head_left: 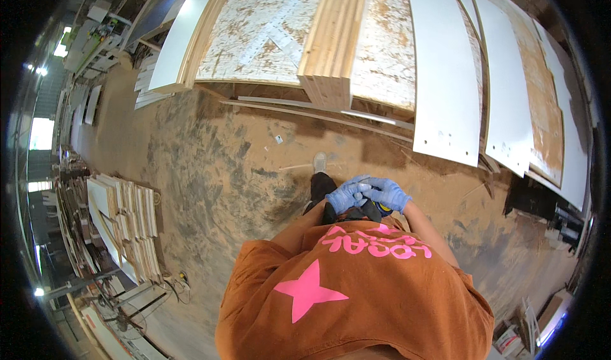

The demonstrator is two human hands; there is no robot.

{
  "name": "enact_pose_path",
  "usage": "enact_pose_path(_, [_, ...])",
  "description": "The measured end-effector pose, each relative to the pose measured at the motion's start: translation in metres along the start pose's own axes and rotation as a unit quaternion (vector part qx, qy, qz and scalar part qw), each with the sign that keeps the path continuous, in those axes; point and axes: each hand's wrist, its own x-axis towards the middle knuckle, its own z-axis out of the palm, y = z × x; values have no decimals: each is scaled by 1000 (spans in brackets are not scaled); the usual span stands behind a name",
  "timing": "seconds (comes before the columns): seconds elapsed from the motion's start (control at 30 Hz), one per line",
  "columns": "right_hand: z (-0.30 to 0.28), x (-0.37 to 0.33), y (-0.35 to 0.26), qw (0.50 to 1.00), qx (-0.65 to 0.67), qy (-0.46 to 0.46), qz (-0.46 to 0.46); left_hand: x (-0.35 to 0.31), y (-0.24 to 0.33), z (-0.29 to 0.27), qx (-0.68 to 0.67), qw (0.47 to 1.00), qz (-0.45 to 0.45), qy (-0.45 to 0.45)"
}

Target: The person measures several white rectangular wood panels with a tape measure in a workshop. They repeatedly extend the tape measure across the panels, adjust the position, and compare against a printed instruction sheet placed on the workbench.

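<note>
Both of my hands wear light blue gloves and meet in front of my waist. My left hand point(345, 196) is closed, its fingertips pressed toward the other hand. Curled over from the other side, my right hand point(390, 194) is closed too. A small pale bit shows between the fingers, too small to name. Just below the right hand a round yellow and dark thing point(383, 209) sits at my waist, partly hidden. A dark strap or cuff lies by my left wrist.
Ahead stands a worn, paint-flecked table point(254, 48) bearing a stack of wooden strips point(334, 48) and white panels point(445, 74). More boards point(130, 220) are stacked at the left. Thin strips point(318, 113) lie low along the table's front. The floor point(210, 163) is dusty and stained.
</note>
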Motion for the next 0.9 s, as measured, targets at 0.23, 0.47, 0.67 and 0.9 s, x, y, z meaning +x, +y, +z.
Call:
enact_pose_path(0.23, [-10, 91, -30, 995, 67, -69, 35, 21, 67, -70, -29, 998, -35, -52])
enact_pose_path(0.47, [3, 163, -78, 981, 184, -62, -7, 12, 171, -100, 37, 999, -23, -20])
enact_pose_path(0.67, [6, 195, -36, 974, 180, 54, 127, -21, 230, -104, -79, 991, -31, 104])
enact_pose_path(0.9, [-17, 150, -10, 962, 126, 51, 238, -55, 319, -181, -168, 981, 72, 62])
